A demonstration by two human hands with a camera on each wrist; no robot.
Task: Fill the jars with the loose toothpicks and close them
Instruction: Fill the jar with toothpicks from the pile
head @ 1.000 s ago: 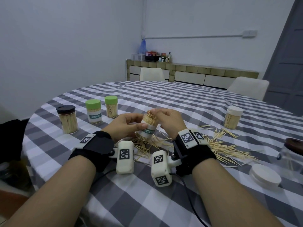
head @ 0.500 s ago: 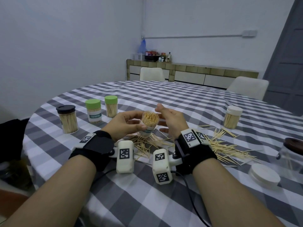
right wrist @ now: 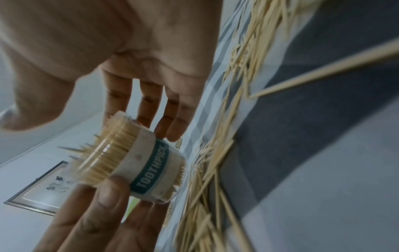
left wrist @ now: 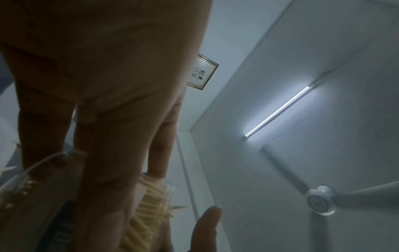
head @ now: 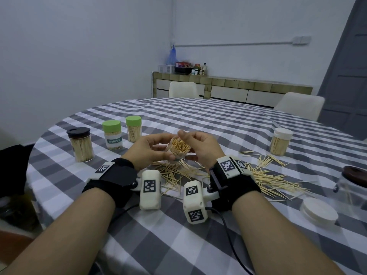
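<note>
The round counter (head: pixel 228 124) under its grey-and-white checked cloth is carrying most of the evidence. A broad scatter of loose pale wooden toothpicks (head: pixel 266 178) is lying on it in front of the person and off to the right, so plenty of filling looks to be left. At the far right a large clear glass jar with a dark brown lid (head: pixel 352 187) is standing with a flat white round lid (head: pixel 319 212) beside it; how full that jar is I cannot tell.

Four smaller jars are standing capped and packed, which I judge finished: a black-lidded clear jar (head: pixel 80 144), two green-lidded jars (head: pixel 112 134) (head: pixel 133 129) on the left, and a white-lidded jar (head: pixel 281 141) on the right.

The small clear plastic jar with a teal TOOTHPICK label (right wrist: pixel 138 163) is being held above the pile, tilted, open and crammed, a few tips poking out. The left hand (head: pixel 151 148) is gripping its body; the right hand (head: pixel 200 146) is hovering at its mouth, fingers relaxed and holding nothing. Its own cap is not visible.
</note>
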